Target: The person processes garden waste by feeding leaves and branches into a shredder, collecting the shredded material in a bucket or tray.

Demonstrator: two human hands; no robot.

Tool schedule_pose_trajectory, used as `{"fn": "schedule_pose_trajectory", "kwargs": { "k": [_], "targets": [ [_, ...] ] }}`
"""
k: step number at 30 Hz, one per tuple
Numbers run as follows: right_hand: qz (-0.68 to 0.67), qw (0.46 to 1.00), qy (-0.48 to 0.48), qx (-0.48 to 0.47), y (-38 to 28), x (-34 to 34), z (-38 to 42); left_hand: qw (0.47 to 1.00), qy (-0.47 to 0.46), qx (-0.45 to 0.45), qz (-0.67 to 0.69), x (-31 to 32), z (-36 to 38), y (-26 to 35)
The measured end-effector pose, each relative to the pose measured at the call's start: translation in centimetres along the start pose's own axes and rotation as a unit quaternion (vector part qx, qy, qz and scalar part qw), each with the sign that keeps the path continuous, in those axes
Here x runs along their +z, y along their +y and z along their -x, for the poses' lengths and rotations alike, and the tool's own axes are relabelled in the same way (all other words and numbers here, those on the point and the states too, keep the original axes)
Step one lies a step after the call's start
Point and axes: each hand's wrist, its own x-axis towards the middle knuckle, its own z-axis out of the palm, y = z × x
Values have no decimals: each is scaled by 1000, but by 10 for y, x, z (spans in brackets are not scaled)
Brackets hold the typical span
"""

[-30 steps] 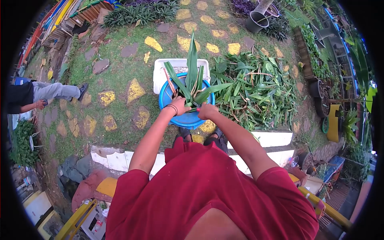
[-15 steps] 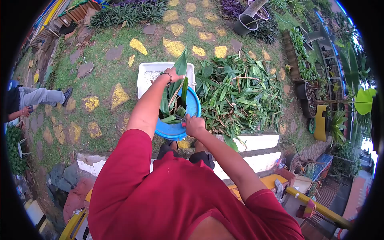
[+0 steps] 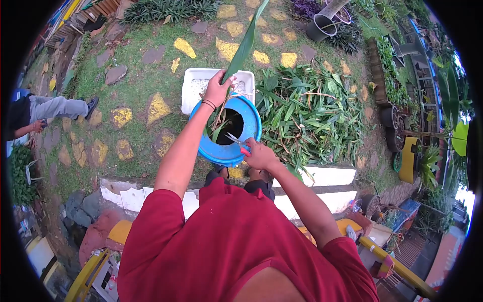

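My left hand point(image 3: 217, 90) is closed around a bunch of long green leaves point(image 3: 246, 43), one blade rising well above my fingers. The bunch's lower ends, some brown and dry, hang over the left side of a blue drum point(image 3: 254, 118) with a wide rim and a dark round opening. My right hand point(image 3: 260, 154) grips red-handled scissors point(image 3: 234, 138) at the drum's front right rim. Their metal blades are spread and point left over the opening, beside the lower leaf ends.
Behind the drum is a white tray point(image 3: 188, 100) with pale bits inside. A big heap of cut leaves point(image 3: 312, 116) lies to the right. Another person's leg point(image 3: 60, 107) shows at far left. Yellow stepping stones point(image 3: 157, 108) dot the grass; a white ledge point(image 3: 327, 176) runs near my feet.
My left hand has lifted the leaves, so the drum's opening shows more. The scissors' spread blades now show. The whole view has shifted slightly.
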Motion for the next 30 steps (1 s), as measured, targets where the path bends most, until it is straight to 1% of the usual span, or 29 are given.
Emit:
{"fn": "schedule_pose_trajectory", "kwargs": {
  "k": [2,3,4,7,8,10,12,17,18,20,24,26,30],
  "targets": [
    [-55,998,1,9,4,-1,16,997,36,42,57,-10,15,15],
    [-71,997,-11,39,1,-6,27,994,50,52,77,-14,23,21],
    [-68,997,-12,38,7,-4,33,994,52,53,79,-18,30,28],
    [-171,983,61,17,39,18,54,989,77,87,88,-29,51,41],
    [-171,983,59,17,45,19,62,988,84,80,103,-33,57,41],
    [-189,980,41,51,55,20,75,983,94,92,127,-40,64,36],
    [-193,979,43,54,61,22,88,983,101,91,122,-43,73,42],
    [-213,971,56,97,68,28,116,981,124,107,103,-41,89,56],
    [-214,970,58,97,71,34,121,981,121,108,102,-40,92,57],
    [-216,969,97,69,79,45,125,981,130,104,101,-39,98,60],
    [-248,959,93,96,85,58,137,981,118,112,107,-40,110,61],
    [-267,953,76,121,86,61,143,981,124,98,109,-40,113,61],
    [-282,947,73,138,96,74,148,982,119,96,111,-42,116,63]
  ]
}}
